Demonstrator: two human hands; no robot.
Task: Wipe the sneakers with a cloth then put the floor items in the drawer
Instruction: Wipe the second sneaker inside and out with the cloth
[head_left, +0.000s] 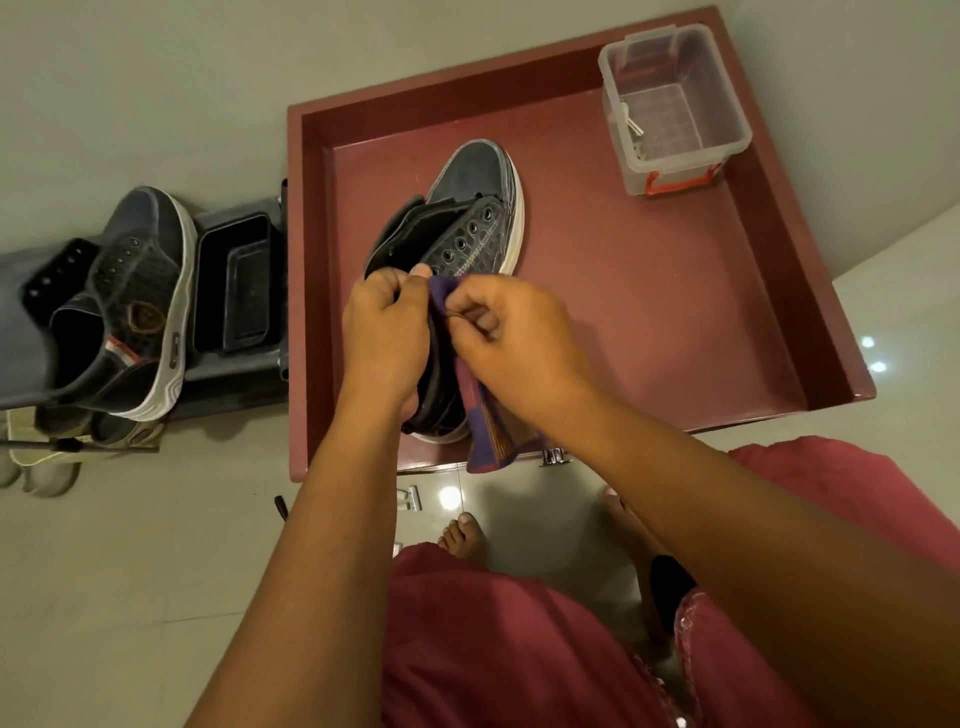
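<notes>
A dark sneaker (467, 218) with a white sole was held over the open maroon drawer (675, 312), its toe pointing away from the person and its heel end toward the body. The left hand (384, 332) was curled round the collar of this sneaker, the thumb laid over the top edge beside the tongue. The right hand (514, 338) was just beside the left, its fingers bunched and pinching a purple patterned cloth (488, 415) against the shoe's side near the opening. The loose end of the cloth was seen hanging down below both hands, past the drawer's front edge. The two hands were close together, almost touching, with the cloth and the sneaker's collar between them.

The second sneaker (140, 291) was placed well apart to the left, on a dark shoe rack (223, 374), beside a black tray (239, 280). A clear plastic box (675, 104) with red latches was set in the far right corner of the drawer, and keys (631, 124) were visible inside it. On the tiled floor (130, 571), near the drawer's front, a small metal item (410, 499) and a dark thin object (280, 506) were lying; what they were could not be told.
</notes>
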